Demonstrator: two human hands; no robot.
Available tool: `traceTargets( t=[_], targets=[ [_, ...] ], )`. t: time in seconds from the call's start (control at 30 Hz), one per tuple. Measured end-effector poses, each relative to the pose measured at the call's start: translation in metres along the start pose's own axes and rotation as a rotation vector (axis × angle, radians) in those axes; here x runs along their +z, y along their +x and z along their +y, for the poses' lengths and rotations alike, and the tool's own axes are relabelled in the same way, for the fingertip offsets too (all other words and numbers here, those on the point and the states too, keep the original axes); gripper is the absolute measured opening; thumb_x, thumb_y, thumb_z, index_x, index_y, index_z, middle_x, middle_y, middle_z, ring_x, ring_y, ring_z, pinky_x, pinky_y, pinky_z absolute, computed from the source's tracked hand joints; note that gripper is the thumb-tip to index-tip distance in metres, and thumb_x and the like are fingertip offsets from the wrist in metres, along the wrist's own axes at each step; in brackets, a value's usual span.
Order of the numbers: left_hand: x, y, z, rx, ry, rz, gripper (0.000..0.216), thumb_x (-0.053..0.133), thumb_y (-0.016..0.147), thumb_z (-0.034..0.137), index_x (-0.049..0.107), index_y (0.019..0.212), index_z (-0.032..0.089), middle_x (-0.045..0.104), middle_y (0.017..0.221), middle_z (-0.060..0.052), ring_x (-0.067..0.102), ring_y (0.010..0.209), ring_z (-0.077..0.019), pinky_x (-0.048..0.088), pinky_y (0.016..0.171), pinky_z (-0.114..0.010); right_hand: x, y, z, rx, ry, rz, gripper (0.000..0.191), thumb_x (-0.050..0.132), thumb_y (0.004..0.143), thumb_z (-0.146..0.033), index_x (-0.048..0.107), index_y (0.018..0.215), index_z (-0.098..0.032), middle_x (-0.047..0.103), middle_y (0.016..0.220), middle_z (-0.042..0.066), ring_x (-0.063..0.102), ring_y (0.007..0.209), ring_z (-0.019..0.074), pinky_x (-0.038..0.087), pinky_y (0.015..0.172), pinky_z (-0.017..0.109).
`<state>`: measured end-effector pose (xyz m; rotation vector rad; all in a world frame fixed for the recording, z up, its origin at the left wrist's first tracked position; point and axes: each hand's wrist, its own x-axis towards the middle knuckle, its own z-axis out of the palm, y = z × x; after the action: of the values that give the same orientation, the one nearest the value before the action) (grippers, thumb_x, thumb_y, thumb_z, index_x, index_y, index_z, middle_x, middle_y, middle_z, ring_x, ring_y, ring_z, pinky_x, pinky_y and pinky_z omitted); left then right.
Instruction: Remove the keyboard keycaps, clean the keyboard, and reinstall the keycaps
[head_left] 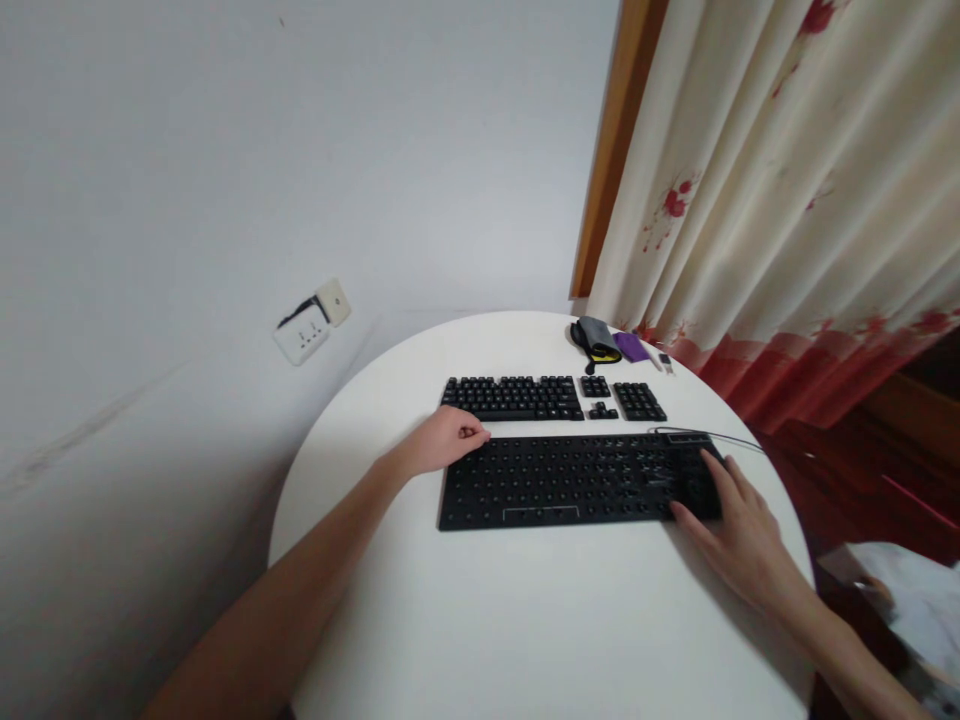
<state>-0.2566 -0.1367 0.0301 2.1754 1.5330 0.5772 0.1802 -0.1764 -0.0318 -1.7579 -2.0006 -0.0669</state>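
A black keyboard base (pixel 555 480) without keycaps lies on the white table. My left hand (pixel 448 436) is closed in a pinch at its back left corner; whatever sits between the fingertips is too small or hidden to name. Over the keyboard's right end, my right hand (pixel 739 520) rests with thumb and fingers spread, touching its surface. Behind the base, loose black keycaps (pixel 517 398) stand in keyboard order. Smaller groups follow to the right: a navigation block (pixel 595 387), arrow keycaps (pixel 602 411) and number pad keycaps (pixel 639 401).
At the table's (pixel 525 620) back right lie a grey pouch (pixel 598 338), a purple cloth-like item (pixel 631 347) and a small stick-like object (pixel 666 363). A cable (pixel 720 436) runs off the right edge. Wall and curtain (pixel 750 200) border the table.
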Motion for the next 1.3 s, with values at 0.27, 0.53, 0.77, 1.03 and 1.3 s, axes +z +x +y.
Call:
traceTargets(
  t=[0.27,0.53,0.77,1.03,1.3],
  targets=[
    [-0.01,0.004,-0.015,-0.015,-0.034,0.28,0.028,0.056,0.089,0.038,0.076,0.089,0.018,0.075,0.086,-0.003,0.064,0.074,-0.016,0.045,0.068,-0.025,-0.007,0.018,-0.021,-0.006,-0.017,0.112,0.067,0.048,0.091,-0.058,0.047,0.143,-0.017,0.038,0.153,0.022,0.042,0.135,0.0451,0.042,0.101,0.065],
    [-0.035,0.001,-0.051,-0.167,0.031,0.487,0.029,0.058,0.086,0.04,0.076,0.091,0.018,0.076,0.087,-0.005,0.066,0.079,-0.0183,0.047,0.075,-0.027,-0.021,0.058,-0.111,-0.302,0.281,0.114,0.046,0.055,0.092,-0.041,0.059,0.131,-0.016,0.049,0.142,0.018,0.046,0.131,0.0354,0.039,0.109,0.056],
    [-0.041,-0.006,-0.066,-0.187,0.072,0.264,0.023,0.067,0.08,0.04,0.077,0.079,0.019,0.075,0.078,-0.004,0.065,0.073,-0.0177,0.046,0.068,-0.027,-0.012,0.086,-0.208,-0.543,0.391,-0.126,0.028,0.053,0.095,-0.027,0.07,0.116,-0.016,0.064,0.112,0.012,0.058,0.107,0.0258,0.047,0.099,0.041],
    [-0.042,-0.008,-0.071,-0.16,0.069,0.214,0.013,0.071,0.074,0.026,0.078,0.084,0.02,0.074,0.078,-0.001,0.063,0.069,-0.0153,0.044,0.065,-0.024,0.048,0.113,-0.281,-0.692,0.116,-0.28,0.025,0.051,0.097,-0.025,0.075,0.098,-0.018,0.065,0.102,0.011,0.056,0.1,0.0247,0.045,0.086,0.034],
    [-0.041,-0.01,-0.074,-0.174,0.164,0.139,0.017,0.074,0.075,0.025,0.08,0.091,0.025,0.074,0.085,-0.001,0.065,0.076,-0.0167,0.046,0.073,-0.025,0.073,0.124,-0.295,-0.771,0.069,-0.28,0.025,0.054,0.095,-0.024,0.077,0.101,-0.019,0.062,0.108,0.013,0.052,0.103,0.0271,0.043,0.084,0.035]
  ],
)
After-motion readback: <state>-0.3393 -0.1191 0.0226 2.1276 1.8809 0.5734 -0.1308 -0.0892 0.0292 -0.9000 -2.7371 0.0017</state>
